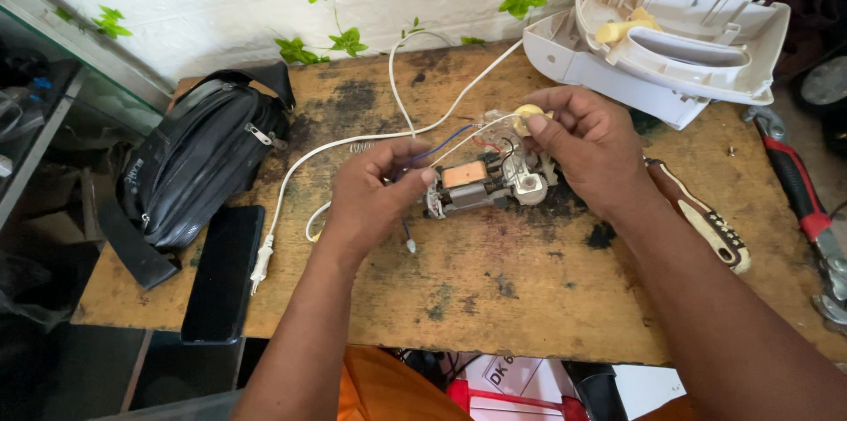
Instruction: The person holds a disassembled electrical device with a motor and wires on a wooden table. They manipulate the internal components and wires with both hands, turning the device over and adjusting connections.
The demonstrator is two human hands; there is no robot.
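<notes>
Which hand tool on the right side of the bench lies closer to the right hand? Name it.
The brown-and-cream-handled tool, lying just beside the right hand and wrist. The red-and-black-handled tool lies farther out, near the bench's right edge.

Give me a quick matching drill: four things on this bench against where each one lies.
Things:
1. black bag
2. phone
3. white housing
4. small motor

Places:
A. far right corner of the table
B. between the left hand and right hand
C. left end, by the wall
D. over the near left edge

Pairs: 1-C, 2-D, 3-A, 4-B
</notes>
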